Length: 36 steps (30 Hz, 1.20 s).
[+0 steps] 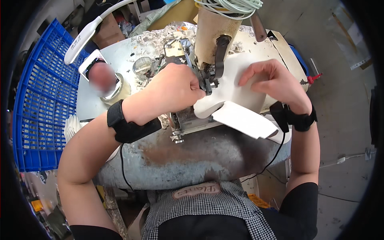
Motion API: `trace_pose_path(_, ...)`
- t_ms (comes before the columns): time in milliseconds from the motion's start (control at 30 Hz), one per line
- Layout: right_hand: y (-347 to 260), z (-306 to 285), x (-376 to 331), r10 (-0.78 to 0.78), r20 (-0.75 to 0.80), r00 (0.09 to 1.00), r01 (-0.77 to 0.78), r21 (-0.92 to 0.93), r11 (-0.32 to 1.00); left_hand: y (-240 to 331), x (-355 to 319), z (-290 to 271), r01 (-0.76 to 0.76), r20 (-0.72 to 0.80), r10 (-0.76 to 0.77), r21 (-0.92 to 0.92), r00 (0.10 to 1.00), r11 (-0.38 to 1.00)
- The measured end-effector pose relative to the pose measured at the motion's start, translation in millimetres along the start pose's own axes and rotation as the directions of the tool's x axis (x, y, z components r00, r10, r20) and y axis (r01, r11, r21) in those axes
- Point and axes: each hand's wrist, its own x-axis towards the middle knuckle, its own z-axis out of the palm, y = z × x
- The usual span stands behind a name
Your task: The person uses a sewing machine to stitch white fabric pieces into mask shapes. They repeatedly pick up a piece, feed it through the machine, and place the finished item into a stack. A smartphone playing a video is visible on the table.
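Observation:
A cream machine (208,44) with a dark metal foot (208,84) stands on the bench in front of me. Beside the foot, my left hand (178,88) is closed, its thumb and finger pinched together at the metal; whatever they hold is hidden. A smooth white sheet piece (234,74) lies to the right of the foot, with a rounded lobe toward me. Over its right side hovers my right hand (278,82), thumb and fingers curved and apart. A second white piece (244,120), long and folded-looking, overlaps the near edge.
Pale scraps (150,42) litter the bench's far side around a glass jar (143,66). A phone (90,66) leans on a round holder (120,92) at left, below a white lamp (82,40). A blue crate (44,100) stands farther left. Cables hang from both wrist straps.

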Motion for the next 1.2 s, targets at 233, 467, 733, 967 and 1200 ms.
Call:
trace_pose_path(233, -15.6, -34.7, -26.8, -0.077, 0.026, 0.997, 0.076, 0.015, 0.997, 19.0, -17.8, -5.6, 0.306, 0.44, -0.195, -0.197, 0.877, 0.932)
trace_pose_path(467, -23.2, 13.1, -103.0, -0.465, -0.16, 0.871, 0.482, 0.087, 0.872, 26.0, -45.0, 50.3, 0.427, 0.453, 0.063, -0.872, 0.889, 0.239)
trace_pose_path(733, 16.6, 113.0, -134.4, 0.056, -0.172, 0.984, 0.004, 0.33, 0.944, 13.3, -42.7, 18.4, 0.66, 0.551, -0.37, -0.56, 0.748, 0.5)
trace_pose_path(967, 36.7, 149.2, -127.8, 0.221, -0.132, 0.966, -0.041, 0.769, 0.638, 3.1, -34.1, 7.1, 0.609, 0.504, -0.392, -0.395, 0.77, 0.688)
trace_pose_path(1200, 35.2, 138.0, -121.2, 0.318, -0.121, 0.94, -0.046, 0.882, 0.469, 21.9, -30.9, 7.2, 0.521, 0.453, -0.278, -0.601, 0.847, 0.606)
